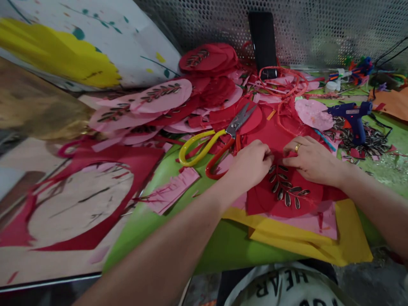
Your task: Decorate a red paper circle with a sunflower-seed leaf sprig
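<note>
A red paper oval point(295, 208) lies before me, with striped sunflower seeds point(282, 185) set on it like leaves along a stem. At its upper left edge my left hand point(255, 159) is closed, fingertips curled inward. My right hand point(307, 159), with a ring on one finger, pinches just above the seeds, close to the left one. Whatever sits between the fingertips of either hand is too small or hidden to name. Beneath the oval are red, pink and yellow paper sheets point(306, 242). Scissors point(234, 129) with yellow and orange handles lie partly open left of my hands.
A blue glue gun point(353, 114) stands at the right by a pile of loose sunflower seeds point(371, 138). Finished-looking seeded ovals point(162, 95) are heaped at the back left. A black phone point(263, 44) leans against the perforated metal panel point(207, 25). Cut-out red paper point(146, 163) lies left.
</note>
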`<state>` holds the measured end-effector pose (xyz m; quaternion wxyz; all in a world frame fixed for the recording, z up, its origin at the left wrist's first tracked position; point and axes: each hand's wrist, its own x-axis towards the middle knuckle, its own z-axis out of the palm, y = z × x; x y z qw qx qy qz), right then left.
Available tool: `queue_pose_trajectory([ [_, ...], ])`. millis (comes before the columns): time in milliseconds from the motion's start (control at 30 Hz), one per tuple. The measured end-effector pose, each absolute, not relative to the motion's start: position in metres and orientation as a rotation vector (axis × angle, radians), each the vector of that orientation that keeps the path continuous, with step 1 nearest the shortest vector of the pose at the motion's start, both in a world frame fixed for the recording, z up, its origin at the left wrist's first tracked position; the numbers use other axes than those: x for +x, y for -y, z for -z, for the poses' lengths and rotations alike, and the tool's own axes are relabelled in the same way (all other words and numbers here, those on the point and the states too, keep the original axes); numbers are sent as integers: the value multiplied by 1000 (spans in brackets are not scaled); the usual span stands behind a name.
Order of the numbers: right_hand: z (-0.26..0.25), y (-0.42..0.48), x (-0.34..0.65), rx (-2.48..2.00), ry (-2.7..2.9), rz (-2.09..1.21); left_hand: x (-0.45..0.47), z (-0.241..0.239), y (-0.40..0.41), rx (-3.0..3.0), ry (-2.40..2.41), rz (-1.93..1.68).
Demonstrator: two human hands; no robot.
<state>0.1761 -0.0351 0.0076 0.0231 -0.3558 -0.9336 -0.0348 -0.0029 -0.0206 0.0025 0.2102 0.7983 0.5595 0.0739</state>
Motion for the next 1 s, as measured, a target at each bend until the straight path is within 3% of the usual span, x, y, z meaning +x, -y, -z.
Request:
queue_pose_trajectory([
  [433,-10,36,175,-1113,2905,80,-17,-3,27,2278,-1497,-407],
  [800,-8,35,175,-1094,2879,28,-16,-13,41,2465,-1435,27],
  [1000,-8,34,178,-1110,2829,-14,-14,-11,42,2496,-1435,37],
])
